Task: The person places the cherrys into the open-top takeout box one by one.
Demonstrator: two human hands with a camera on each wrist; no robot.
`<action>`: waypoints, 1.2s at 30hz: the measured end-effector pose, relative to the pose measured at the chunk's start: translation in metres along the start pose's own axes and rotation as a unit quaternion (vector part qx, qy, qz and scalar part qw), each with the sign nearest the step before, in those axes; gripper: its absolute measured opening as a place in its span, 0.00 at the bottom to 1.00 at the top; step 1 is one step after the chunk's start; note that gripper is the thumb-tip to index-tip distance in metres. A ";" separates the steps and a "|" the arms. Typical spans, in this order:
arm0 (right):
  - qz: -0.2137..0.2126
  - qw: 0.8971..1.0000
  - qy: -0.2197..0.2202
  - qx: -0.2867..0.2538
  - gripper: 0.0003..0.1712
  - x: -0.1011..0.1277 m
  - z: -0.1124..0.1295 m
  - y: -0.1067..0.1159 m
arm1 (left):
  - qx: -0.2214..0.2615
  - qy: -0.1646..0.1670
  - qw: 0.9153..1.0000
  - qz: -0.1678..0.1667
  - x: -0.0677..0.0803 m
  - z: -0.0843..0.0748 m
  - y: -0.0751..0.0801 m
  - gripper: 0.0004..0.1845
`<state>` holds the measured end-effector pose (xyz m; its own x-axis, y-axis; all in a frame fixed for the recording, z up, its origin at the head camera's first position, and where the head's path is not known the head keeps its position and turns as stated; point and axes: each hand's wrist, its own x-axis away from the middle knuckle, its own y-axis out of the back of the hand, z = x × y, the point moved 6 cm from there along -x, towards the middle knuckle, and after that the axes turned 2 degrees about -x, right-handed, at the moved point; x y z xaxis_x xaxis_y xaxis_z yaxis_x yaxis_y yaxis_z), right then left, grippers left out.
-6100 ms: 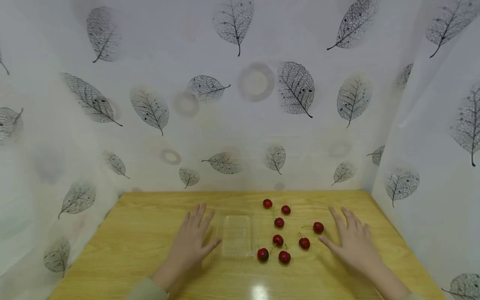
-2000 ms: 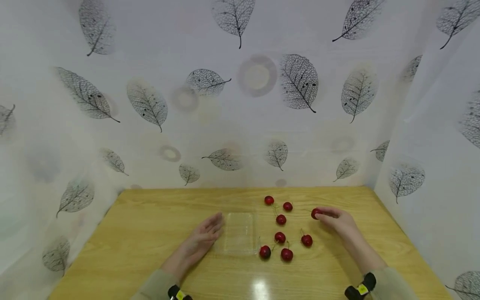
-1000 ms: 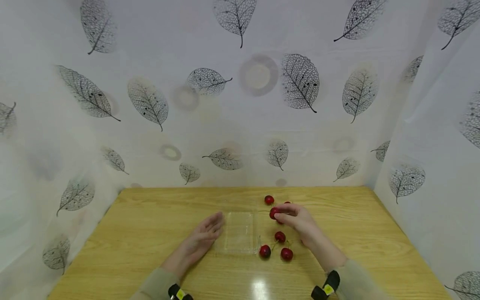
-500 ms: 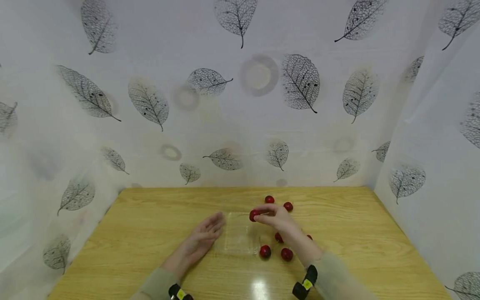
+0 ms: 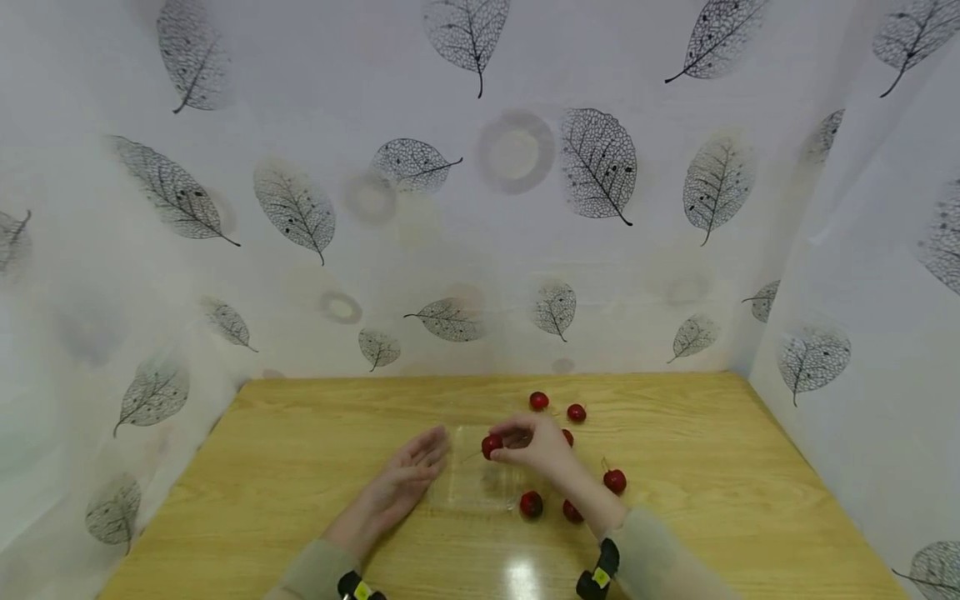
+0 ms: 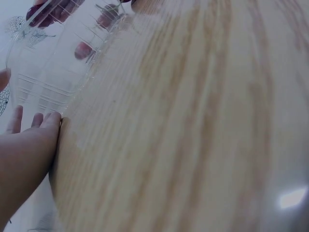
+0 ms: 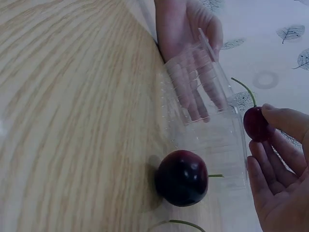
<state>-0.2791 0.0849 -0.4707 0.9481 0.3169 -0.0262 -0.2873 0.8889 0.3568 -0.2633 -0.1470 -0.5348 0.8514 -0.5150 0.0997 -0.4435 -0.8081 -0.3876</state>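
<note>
A clear plastic tray [image 5: 474,490] lies on the wooden table [image 5: 300,450]. My left hand [image 5: 422,461] rests on its edge against the tray's left side with straight fingers; in the left wrist view its fingertips [image 6: 42,120] touch the tray [image 6: 53,63]. My right hand [image 5: 512,444] pinches a red cherry [image 5: 491,445] just above the tray. In the right wrist view the cherry [image 7: 256,124] sits between thumb and fingertip, stem up, beside the tray [image 7: 207,116]. Part of my right hand [image 7: 282,164] shows there.
Several loose cherries lie right of the tray, among them one at the back [image 5: 538,401], one beside it [image 5: 576,412] and one near the tray's front corner [image 5: 531,503], seen close in the right wrist view [image 7: 182,177]. Leaf-print curtains [image 5: 480,208] close off the table's back and sides.
My right hand has carried the cherry from the right part of the table leftward to above the tray. My left hand has stayed against the tray's left side.
</note>
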 end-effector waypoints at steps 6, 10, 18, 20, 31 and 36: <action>0.007 0.998 0.036 0.042 0.18 0.002 0.002 -0.009 | -0.005 -0.002 1.000 -0.001 0.000 0.000 0.000 0.46; 0.023 0.995 0.066 0.069 0.17 0.004 0.005 -0.015 | -0.008 -0.003 1.000 -0.001 0.000 0.000 0.000 0.46; 0.038 0.984 0.121 0.127 0.16 0.008 0.008 -0.022 | -0.010 -0.004 1.000 -0.010 0.001 0.001 0.002 0.45; 0.038 0.978 0.134 0.157 0.16 0.010 0.010 -0.024 | -0.009 -0.004 1.000 -0.012 0.001 0.002 0.002 0.44; 0.029 0.959 0.171 0.226 0.16 0.012 0.016 -0.032 | -0.012 -0.004 1.000 -0.003 0.000 0.002 0.002 0.44; 0.029 0.964 0.160 0.209 0.16 0.013 0.015 -0.031 | -0.012 -0.002 1.000 -0.010 0.000 0.003 0.003 0.44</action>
<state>-0.2560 0.0565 -0.4686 0.8220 0.5076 -0.2583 -0.1953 0.6773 0.7093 -0.2639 -0.1486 -0.5391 0.8608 -0.4983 0.1041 -0.4333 -0.8246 -0.3636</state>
